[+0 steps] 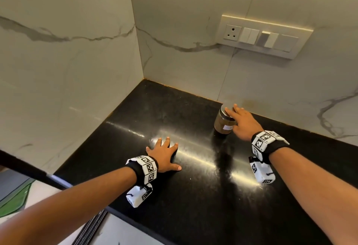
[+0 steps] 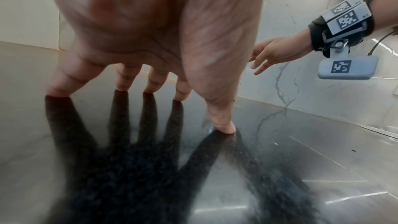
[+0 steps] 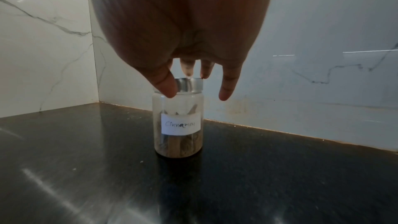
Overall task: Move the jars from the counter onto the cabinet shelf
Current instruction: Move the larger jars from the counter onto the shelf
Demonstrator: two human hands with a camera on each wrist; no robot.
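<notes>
A single glass jar (image 1: 222,125) with a silver lid stands on the black counter (image 1: 174,196) near the back wall. In the right wrist view the jar (image 3: 178,125) bears a white label reading "Cinnamon" and holds brown sticks. My right hand (image 1: 242,122) reaches over its lid with fingers spread and nearly straight. The thumb (image 3: 165,83) touches the lid's left side, two fingers lie behind the lid, and the little finger hangs apart to the right. My left hand (image 1: 164,153) lies flat on the counter to the jar's left, its fingertips (image 2: 121,84) pressing the surface. No cabinet shelf is in view.
Marble walls meet in a corner (image 1: 143,79) at the back left of the counter. A switch and socket panel (image 1: 263,36) sits on the back wall above the jar. The counter's front edge (image 1: 108,209) runs diagonally at the lower left.
</notes>
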